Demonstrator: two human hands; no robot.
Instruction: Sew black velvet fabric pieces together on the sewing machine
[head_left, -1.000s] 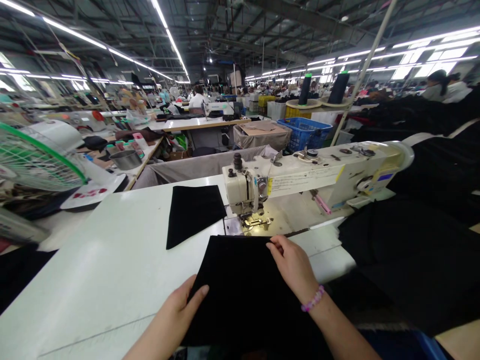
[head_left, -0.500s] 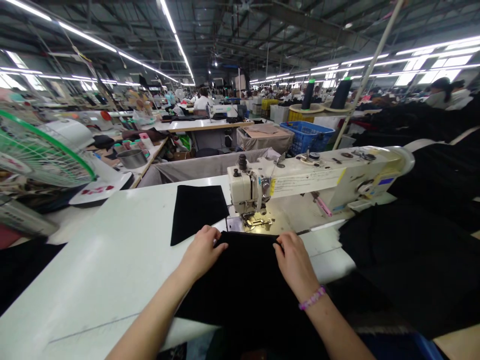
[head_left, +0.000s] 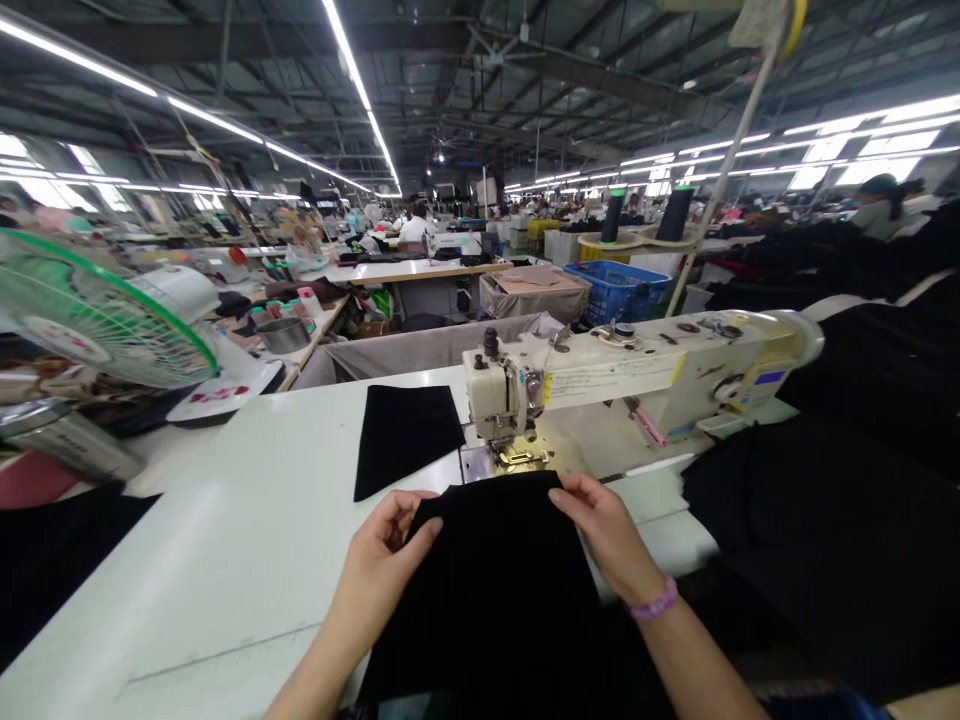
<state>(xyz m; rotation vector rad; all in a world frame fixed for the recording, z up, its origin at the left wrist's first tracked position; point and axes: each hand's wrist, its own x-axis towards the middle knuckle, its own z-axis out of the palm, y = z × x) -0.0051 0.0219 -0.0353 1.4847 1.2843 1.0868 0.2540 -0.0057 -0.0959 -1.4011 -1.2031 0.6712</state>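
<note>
Between my hands a black fabric piece (head_left: pixel 499 580) is stretched, its upper edge just in front of the sewing machine (head_left: pixel 501 400) and its lower part hanging toward me over the table edge. My left hand (head_left: pixel 386 550) pinches the upper left corner, thumb on top. At the upper right corner my right hand (head_left: pixel 604 520) grips the cloth between thumb and fingers; a pink beaded bracelet (head_left: pixel 654 598) circles that wrist. A smaller black fabric panel (head_left: pixel 409 440) lies flat on the white table (head_left: pixel 247 520), left of the needle area.
A green-rimmed fan (head_left: pixel 105 310) stands at the left, with a metal flask (head_left: pixel 71 440) below it. Black cloth (head_left: pixel 832 530) is heaped at the right. Behind the machine are a blue crate (head_left: pixel 619 290), thread cones (head_left: pixel 613 215) and a slanted pole (head_left: pixel 720 175).
My left hand has shifted slightly left and down, and its thumb now lies over the cloth corner. The fabric's upper edge is pulled taut and tilted. The camera view has turned a little.
</note>
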